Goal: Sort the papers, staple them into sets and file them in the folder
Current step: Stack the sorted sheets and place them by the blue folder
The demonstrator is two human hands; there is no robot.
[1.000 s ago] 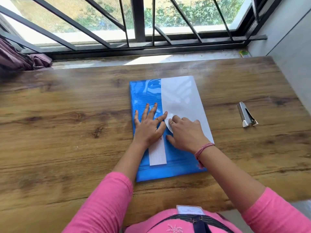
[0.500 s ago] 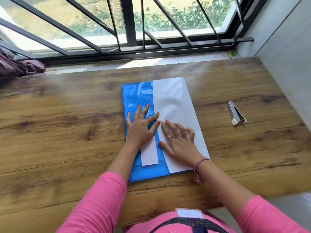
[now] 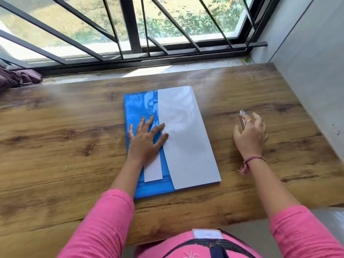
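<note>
Now both hands spread: left hand [image 3: 147, 140] flat on folder [image 3: 154, 189], right hand [image 3: 250, 135] over stapler [image 3: 242, 118].

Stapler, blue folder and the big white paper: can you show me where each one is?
stapler [image 3: 242, 117]: head view, on its metal top end poking out beyond the right hand.
blue folder [image 3: 136, 107]: head view, on its shiny cover left of the paper.
big white paper [image 3: 188, 146]: head view, on the sheet's bare middle.

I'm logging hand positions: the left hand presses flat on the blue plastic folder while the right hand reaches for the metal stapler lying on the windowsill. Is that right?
Not quite. The head view shows the metal stapler on the wooden table, not the windowsill. The left hand does press flat on the blue plastic folder while the right hand reaches for the stapler.
</note>
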